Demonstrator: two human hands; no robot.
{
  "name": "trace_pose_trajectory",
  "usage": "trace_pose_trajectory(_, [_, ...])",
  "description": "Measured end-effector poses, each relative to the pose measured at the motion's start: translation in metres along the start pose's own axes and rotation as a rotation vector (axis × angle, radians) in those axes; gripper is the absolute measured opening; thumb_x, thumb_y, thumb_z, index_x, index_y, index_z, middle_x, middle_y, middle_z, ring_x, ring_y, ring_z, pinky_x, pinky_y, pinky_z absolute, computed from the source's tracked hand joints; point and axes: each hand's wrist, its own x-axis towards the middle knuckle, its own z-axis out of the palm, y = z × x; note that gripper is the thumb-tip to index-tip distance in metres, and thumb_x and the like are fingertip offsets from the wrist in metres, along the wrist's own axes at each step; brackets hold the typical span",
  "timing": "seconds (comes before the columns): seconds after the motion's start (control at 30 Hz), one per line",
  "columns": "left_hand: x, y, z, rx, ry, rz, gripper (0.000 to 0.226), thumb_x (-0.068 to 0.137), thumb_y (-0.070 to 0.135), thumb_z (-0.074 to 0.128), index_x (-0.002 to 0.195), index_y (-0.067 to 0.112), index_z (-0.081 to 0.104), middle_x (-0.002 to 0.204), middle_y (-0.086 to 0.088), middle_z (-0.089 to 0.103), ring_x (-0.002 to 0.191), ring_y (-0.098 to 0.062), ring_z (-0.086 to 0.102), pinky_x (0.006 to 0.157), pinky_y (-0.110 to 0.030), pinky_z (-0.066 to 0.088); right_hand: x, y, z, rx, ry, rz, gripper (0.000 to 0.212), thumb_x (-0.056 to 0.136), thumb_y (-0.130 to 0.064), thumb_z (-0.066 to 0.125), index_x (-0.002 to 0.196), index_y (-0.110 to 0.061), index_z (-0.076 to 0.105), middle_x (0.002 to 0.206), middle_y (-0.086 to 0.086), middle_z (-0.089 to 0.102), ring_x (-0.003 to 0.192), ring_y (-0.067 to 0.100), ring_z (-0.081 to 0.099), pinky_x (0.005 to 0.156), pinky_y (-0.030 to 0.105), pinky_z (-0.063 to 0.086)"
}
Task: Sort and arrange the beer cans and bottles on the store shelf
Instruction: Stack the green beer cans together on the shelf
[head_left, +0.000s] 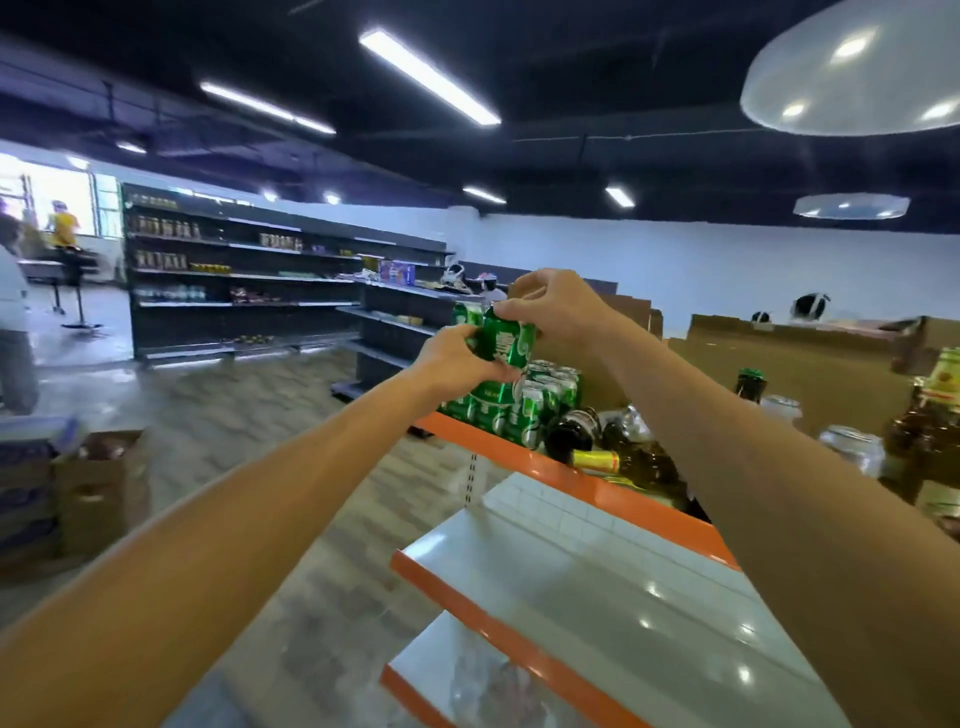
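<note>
Looks like a shop: long dark shelving (234, 270) stocked with goods, orange-edged shelf (519, 457) loaded with green cans (519, 410) and bottles (649, 462), cardboard boxes (98, 488) nearby, strip lights (428, 75) overhead.

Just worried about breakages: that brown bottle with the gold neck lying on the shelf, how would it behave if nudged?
Lying on its side, the brown bottle would probably roll, perhaps toward the orange shelf edge. It looks like glass, so it is likely heavy and breakable if dropped. Another dark bottle close by might block it.
</note>
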Motion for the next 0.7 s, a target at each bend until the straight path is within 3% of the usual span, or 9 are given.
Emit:
trace_pose_trajectory(0.13, [0.034,-0.032,-0.035,0.018,0.049,-0.016,0.053,0.067,0.032,0.092,0.112,0.022,0.068,0.102,0.003,0.074,0.097,-0.020,0.070,0.092,-0.045,0.056,0.049,-0.007,0.039,-0.012,0.016,-0.057,0.052,0.084,-0.037,0.078,0.126,-0.010,0.061,0.116,0.006,0.066,0.106,0.025,0.065,0.097,0.043,0.053])
trace_pose_trajectory(0.37, [0.121,-0.079,-0.066,0.070,0.075,-0.019,0.045,0.069,0.021,0.092,0.107,0.015,0.070,0.098,-0.003,0.075,0.094,-0.023,0.072,0.091,-0.048,0.057,0.142,0.015,0.089,-0.073,0.072,-0.129,0.044,0.085,-0.041,0.077,0.116,-0.011,0.067,0.104,0.004,0.069,0.090,0.018,0.066,0.078,0.029,0.052])
trace_pose_trajectory(0.57, [0.186,-0.116,-0.059,0.076,0.084,-0.033,0.043,0.071,0.019,0.090,0.108,0.018,0.067,0.100,-0.002,0.071,0.100,-0.025,0.068,0.091,-0.043,0.055,0.200,0.051,0.116,-0.129,0.097,-0.116,0.032,0.088,-0.041,0.074,0.102,-0.012,0.074,0.091,-0.001,0.068,0.077,0.016,0.066,0.067,0.025,0.047])
trace_pose_trajectory(0.7, [0.223,-0.139,-0.051,0.075,0.060,-0.031,0.041,0.072,0.017,0.089,0.107,0.016,0.068,0.102,-0.004,0.072,0.100,-0.024,0.067,0.096,-0.045,0.054,0.226,0.070,0.133,-0.163,0.137,-0.101,0.023,0.091,-0.034,0.072,0.101,-0.014,0.075,0.090,-0.005,0.066,0.082,0.011,0.061,0.075,0.026,0.045])
